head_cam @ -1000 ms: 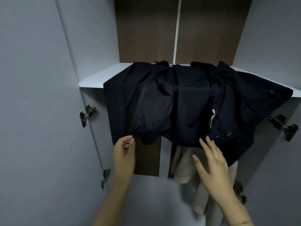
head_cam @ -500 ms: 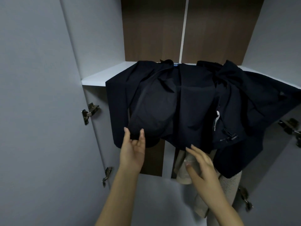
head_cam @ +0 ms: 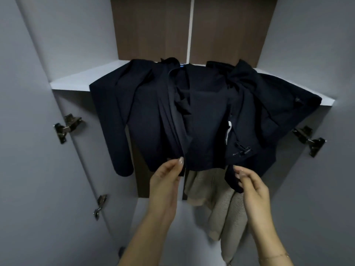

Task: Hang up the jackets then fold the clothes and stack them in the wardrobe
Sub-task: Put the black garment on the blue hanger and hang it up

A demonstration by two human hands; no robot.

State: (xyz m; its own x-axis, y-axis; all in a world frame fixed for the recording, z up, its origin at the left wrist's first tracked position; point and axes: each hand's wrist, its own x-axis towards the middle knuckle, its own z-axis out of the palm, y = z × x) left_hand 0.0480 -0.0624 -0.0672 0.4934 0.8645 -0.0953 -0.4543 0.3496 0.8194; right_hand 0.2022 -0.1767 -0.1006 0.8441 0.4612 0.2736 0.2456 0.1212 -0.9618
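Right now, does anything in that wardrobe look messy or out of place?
Yes. The dark navy jacket is not on a hanger: it lies rumpled across the white shelf, with its hem and one sleeve drooping over the front edge. The left hand and right hand pinch its lower edge. Beige clothes hang below.

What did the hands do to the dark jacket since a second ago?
The left hand slid right along the dark jacket and now pinches its front edge at the hem. The right hand, open before, now grips the hem's right corner. The jacket stays draped over the shelf, with the beige clothes hanging below.
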